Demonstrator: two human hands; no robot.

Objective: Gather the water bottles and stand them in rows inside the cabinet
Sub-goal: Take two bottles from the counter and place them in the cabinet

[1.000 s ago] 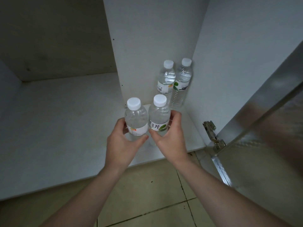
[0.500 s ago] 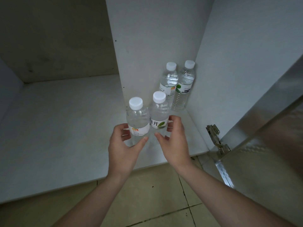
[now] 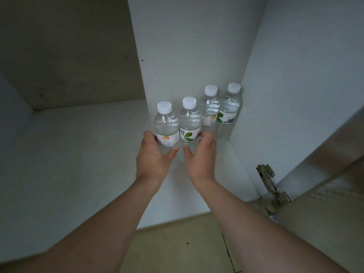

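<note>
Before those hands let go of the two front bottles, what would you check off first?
1. Left hand grips the clear plastic bottle with the orange-marked label: ok.
2. Right hand grips the clear plastic bottle with the green-leaf label: ok.
3. Both held bottles upright, white caps on: ok.
4. Their bases flat on the white cabinet floor: cannot tell, the hands hide them.
5. The two clear capped back bottles stand upright in the corner: ok.
6. Gap between the held pair and the back pair: cannot tell from this angle.
</note>
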